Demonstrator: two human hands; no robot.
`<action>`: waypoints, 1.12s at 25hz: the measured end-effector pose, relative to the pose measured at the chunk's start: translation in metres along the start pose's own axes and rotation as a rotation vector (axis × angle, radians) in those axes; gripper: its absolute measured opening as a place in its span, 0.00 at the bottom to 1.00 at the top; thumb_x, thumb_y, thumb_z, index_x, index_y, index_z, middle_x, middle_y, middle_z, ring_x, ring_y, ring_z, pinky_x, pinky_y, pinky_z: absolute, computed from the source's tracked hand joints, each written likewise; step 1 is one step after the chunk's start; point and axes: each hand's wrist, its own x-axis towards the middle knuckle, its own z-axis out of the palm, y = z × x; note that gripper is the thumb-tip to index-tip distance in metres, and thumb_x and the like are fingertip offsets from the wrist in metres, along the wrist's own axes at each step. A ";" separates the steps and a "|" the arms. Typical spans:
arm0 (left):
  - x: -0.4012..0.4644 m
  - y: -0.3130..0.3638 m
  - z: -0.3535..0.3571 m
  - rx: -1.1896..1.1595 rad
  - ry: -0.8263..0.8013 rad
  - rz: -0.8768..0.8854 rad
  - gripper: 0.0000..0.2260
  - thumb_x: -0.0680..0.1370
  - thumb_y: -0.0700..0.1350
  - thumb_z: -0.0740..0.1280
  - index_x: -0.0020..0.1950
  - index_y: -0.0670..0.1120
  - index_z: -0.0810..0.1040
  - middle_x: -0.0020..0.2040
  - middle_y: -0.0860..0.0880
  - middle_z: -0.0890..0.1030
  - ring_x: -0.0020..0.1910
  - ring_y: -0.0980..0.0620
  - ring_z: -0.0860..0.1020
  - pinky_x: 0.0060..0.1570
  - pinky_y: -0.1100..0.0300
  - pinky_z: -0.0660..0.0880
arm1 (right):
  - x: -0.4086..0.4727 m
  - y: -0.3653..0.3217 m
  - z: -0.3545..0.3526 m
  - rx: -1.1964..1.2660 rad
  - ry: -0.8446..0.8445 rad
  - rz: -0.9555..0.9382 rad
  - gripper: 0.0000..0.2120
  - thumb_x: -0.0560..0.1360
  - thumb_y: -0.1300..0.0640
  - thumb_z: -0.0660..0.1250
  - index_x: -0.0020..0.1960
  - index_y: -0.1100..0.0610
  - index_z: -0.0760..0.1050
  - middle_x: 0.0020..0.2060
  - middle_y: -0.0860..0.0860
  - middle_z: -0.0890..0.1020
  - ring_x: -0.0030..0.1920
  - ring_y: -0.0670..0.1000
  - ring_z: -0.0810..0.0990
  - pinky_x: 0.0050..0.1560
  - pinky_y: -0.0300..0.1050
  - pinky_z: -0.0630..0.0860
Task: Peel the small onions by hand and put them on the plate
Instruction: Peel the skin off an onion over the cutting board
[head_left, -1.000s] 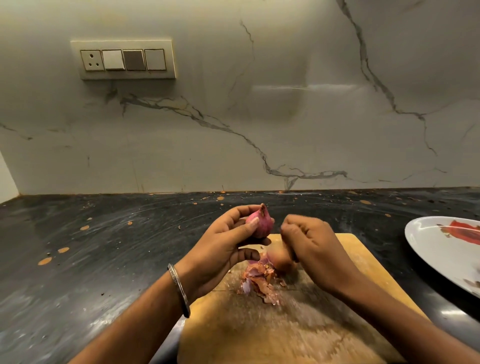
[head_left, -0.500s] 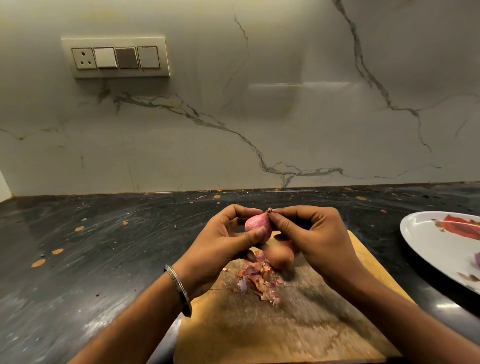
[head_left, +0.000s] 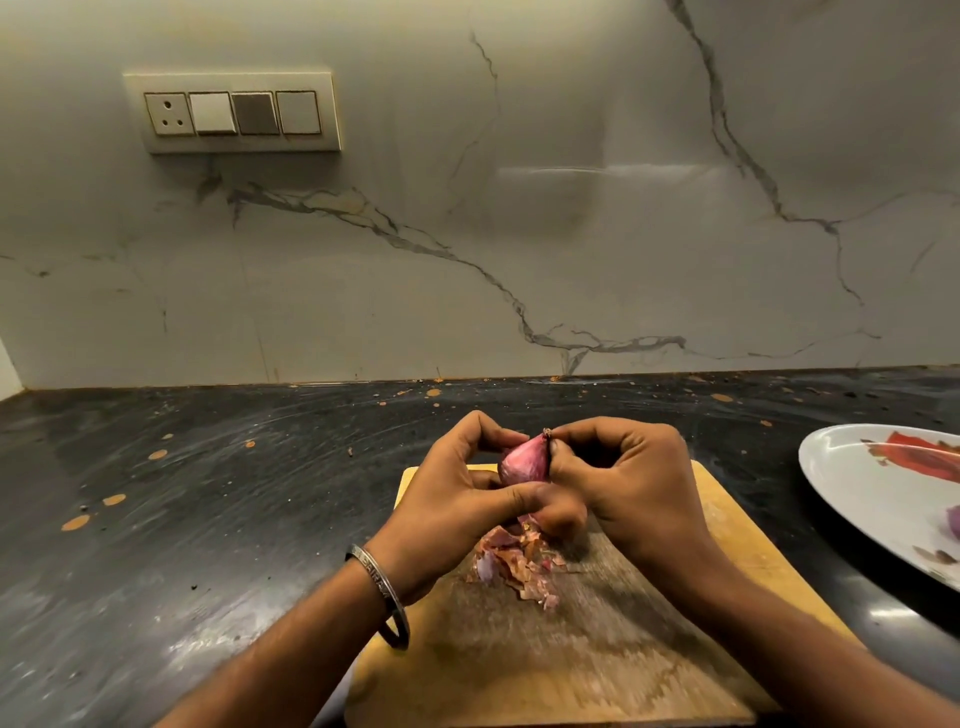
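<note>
My left hand holds a small pink onion between thumb and fingers, just above the far end of the wooden cutting board. My right hand pinches the dry tip at the top of that onion. Another small brownish onion lies on the board under my hands, mostly hidden. A heap of peeled skins lies on the board below it. The white plate with a red pattern sits at the right edge, with a bit of a purple peeled onion on it.
The board lies on a dark stone counter speckled with orange flecks. A marble backsplash rises behind, with a switch panel at upper left. A metal bangle circles my left wrist.
My right hand rose from the board to the onion's top and now pinches its tip. My left hand kept holding the onion, with its thumb now lower on the bulb.
</note>
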 end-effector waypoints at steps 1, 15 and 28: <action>0.000 0.001 0.000 -0.010 -0.005 -0.002 0.22 0.67 0.44 0.77 0.57 0.44 0.74 0.53 0.46 0.83 0.45 0.44 0.85 0.39 0.58 0.81 | -0.001 0.000 0.000 0.007 0.014 -0.001 0.07 0.73 0.63 0.74 0.47 0.53 0.86 0.37 0.44 0.87 0.40 0.43 0.85 0.41 0.38 0.82; 0.002 0.005 -0.001 -0.115 -0.049 -0.063 0.17 0.76 0.44 0.67 0.65 0.48 0.74 0.51 0.53 0.84 0.44 0.55 0.82 0.41 0.63 0.79 | 0.001 0.001 0.000 0.080 0.036 0.012 0.07 0.74 0.63 0.74 0.45 0.52 0.85 0.37 0.46 0.86 0.38 0.47 0.85 0.39 0.38 0.80; 0.003 0.002 -0.003 -0.130 -0.060 -0.076 0.15 0.78 0.43 0.66 0.65 0.48 0.76 0.53 0.46 0.82 0.43 0.52 0.81 0.40 0.61 0.79 | 0.004 -0.002 0.000 0.290 -0.080 0.140 0.05 0.75 0.66 0.71 0.45 0.57 0.83 0.38 0.56 0.85 0.38 0.50 0.84 0.39 0.40 0.81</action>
